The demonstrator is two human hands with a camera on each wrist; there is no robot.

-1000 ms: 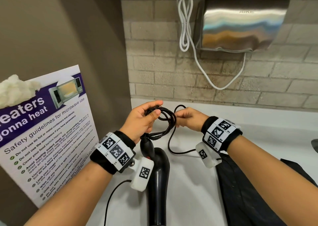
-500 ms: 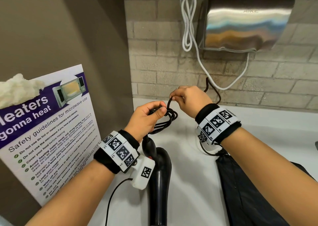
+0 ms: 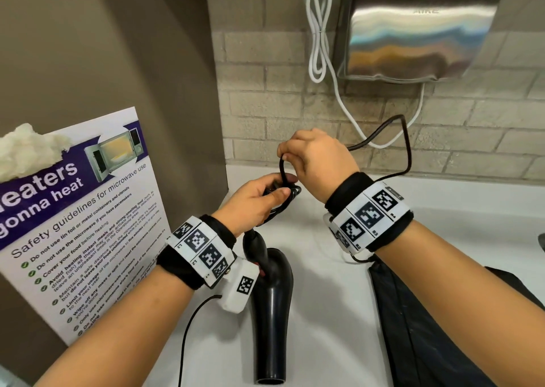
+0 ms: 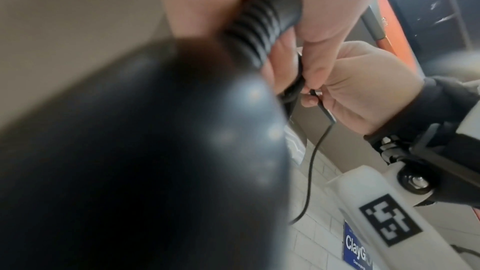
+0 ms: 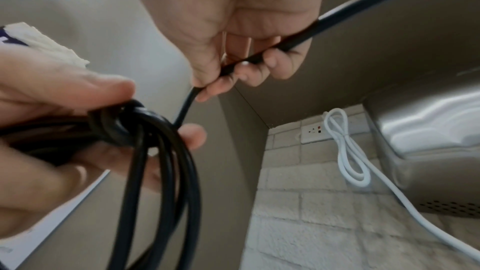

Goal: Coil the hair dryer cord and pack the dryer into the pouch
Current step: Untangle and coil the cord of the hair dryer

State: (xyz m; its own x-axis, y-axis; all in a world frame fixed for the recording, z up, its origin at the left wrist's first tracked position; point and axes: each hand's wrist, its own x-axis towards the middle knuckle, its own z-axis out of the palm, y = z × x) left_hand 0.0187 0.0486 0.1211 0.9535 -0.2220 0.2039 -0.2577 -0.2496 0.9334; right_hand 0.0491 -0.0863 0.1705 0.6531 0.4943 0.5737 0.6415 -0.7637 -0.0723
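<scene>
The left hand grips the coiled cord; the right hand pinches its free end. Better wrap it tightly, without slack.

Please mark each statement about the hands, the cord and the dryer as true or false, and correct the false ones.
1. The left hand holds the coiled black cord. True.
2. The right hand is open and holds nothing. False: it pinches a strand of the cord.
3. The hair dryer is inside the pouch. False: it lies on the counter beside the pouch.
4. A white cable hangs on the wall. True.
</scene>
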